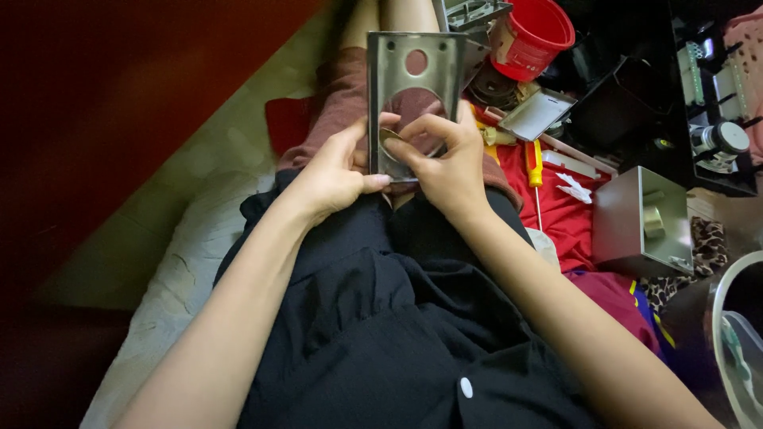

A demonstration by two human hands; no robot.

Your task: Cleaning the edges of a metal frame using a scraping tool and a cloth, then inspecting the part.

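- The right hand (447,163) is covering the lower edge of the metal plate (413,79), and what its fingertips are pinching is staying too small to tell.
- At three o'clock, the picture's edge is cutting off a clear plastic tub (739,334).
- At twelve, the red bucket (534,36) is getting cropped.

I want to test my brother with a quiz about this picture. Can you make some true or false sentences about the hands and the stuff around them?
1. Both hands hold a metal plate with round holes. True.
2. The left hand is empty. False: it grips the plate's lower edge.
3. A red bucket sits beyond the plate. True.
4. The screwdriver is in the right hand. False: it lies on red cloth.
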